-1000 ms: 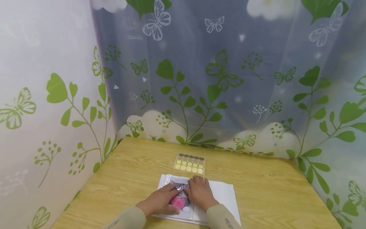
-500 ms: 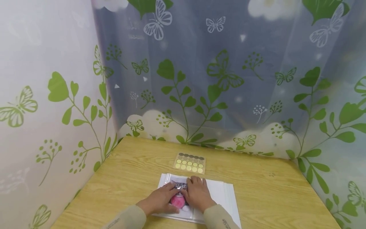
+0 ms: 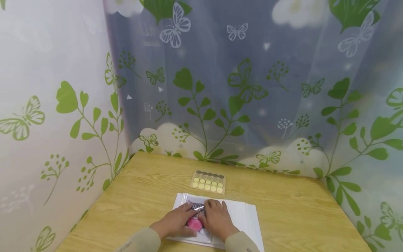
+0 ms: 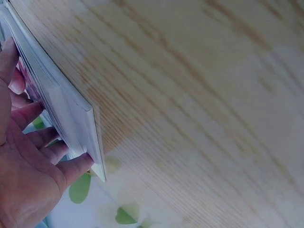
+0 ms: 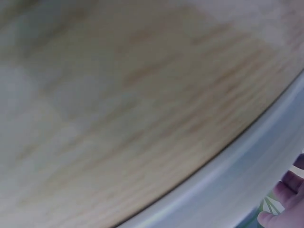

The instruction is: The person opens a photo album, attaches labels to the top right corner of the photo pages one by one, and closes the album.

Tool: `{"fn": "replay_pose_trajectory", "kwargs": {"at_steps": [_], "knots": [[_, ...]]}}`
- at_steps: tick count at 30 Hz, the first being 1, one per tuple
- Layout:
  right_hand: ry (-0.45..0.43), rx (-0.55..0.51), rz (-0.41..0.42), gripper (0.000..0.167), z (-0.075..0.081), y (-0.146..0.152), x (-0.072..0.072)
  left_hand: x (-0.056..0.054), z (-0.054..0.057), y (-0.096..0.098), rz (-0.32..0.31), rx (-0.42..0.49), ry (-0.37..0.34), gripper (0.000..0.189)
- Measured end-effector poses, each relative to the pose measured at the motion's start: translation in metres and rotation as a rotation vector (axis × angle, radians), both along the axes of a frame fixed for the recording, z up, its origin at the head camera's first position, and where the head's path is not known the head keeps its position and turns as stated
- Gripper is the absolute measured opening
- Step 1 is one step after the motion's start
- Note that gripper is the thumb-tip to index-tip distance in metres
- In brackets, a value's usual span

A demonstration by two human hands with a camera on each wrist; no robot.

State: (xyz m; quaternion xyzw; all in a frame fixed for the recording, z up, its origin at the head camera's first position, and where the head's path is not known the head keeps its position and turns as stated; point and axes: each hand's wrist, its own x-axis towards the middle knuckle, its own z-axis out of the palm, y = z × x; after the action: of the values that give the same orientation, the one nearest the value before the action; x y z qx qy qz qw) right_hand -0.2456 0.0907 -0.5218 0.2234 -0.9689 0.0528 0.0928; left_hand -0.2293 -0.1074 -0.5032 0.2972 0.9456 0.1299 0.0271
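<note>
A clear plastic sleeve lies over a picture of a grey furry animal with a pink ball (image 3: 195, 224), on the left part of a stack of white sheets (image 3: 244, 224). My left hand (image 3: 177, 220) rests on the left of the picture, fingers spread. My right hand (image 3: 218, 219) lies flat over its right side, thumb close to the left hand's fingers. In the left wrist view, the left hand (image 4: 31, 166) lies along the layered stack (image 4: 71, 109), fingers extended. Only part of the right hand (image 5: 289, 204) shows at the right wrist view's corner, above the pale sheets (image 5: 223, 180).
Beyond the stack, a tan sticker card (image 3: 207, 182) with rows of round yellow and brown dots lies on the wooden table (image 3: 289, 210). Curtains (image 3: 201, 115) printed with green plants and butterflies enclose the table at the back and sides.
The right hand has slid slightly toward the person over the sleeve, covering more of the picture's lower right. The left hand stays in place. The head view has shifted slightly.
</note>
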Motion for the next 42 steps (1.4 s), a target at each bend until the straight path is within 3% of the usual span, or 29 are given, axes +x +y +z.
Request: {"fn": "replay_pose_trajectory", "kwargs": {"at_steps": [18,34,42], "knots": [[-0.025,0.003,-0.004,0.063,-0.002,0.008,0.005,0.001,-0.002,-0.001,-0.014,0.022,0.004,0.080],[0.024,-0.025,0.008,0.058,-0.007,0.010,0.000,-0.002,-0.006,-0.001,0.001,0.025,-0.021,0.080],[-0.004,-0.053,-0.012,0.055,-0.005,0.011,0.000,-0.002,-0.006,-0.001,0.007,0.026,-0.031,0.081]]}}
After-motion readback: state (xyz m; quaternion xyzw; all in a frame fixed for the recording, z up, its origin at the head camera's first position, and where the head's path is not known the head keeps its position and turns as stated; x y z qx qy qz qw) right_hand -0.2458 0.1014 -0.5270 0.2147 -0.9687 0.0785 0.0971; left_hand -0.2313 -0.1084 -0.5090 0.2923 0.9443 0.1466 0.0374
